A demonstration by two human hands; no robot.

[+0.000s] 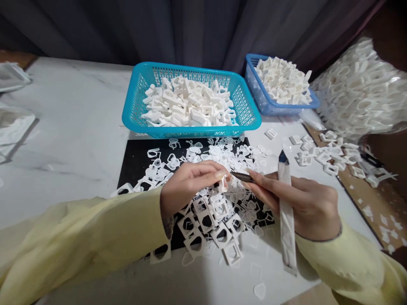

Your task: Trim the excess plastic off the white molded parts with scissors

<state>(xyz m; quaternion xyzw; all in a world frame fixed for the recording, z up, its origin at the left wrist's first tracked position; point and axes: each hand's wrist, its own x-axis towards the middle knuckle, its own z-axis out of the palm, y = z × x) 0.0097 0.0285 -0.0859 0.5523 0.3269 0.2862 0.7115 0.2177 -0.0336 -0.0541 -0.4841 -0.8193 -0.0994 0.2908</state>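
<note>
My left hand (pixel 197 181) pinches a small white plastic part (pixel 223 184) above the heap in the middle. My right hand (pixel 299 199) is closed on a slim dark metal tool (pixel 242 176), whose tip reaches the part; its exact kind is hard to make out. Across the same hand's fingers lies a flat white-wrapped stick (pixel 287 220) with a dark pointed end. Under both hands, square white plastic pieces with openings (pixel 205 216) and thin white scraps (pixel 219 154) cover much of a black mat (pixel 135 159).
Behind the mat stands a teal basket (pixel 190 132) of white parts. A blue basket (pixel 280 109) heaped with more is at the back right, beside a clear bag (pixel 359 93) full of them. Loose white frames (pixel 330 154) lie at the right, near a brown board (pixel 375 207).
</note>
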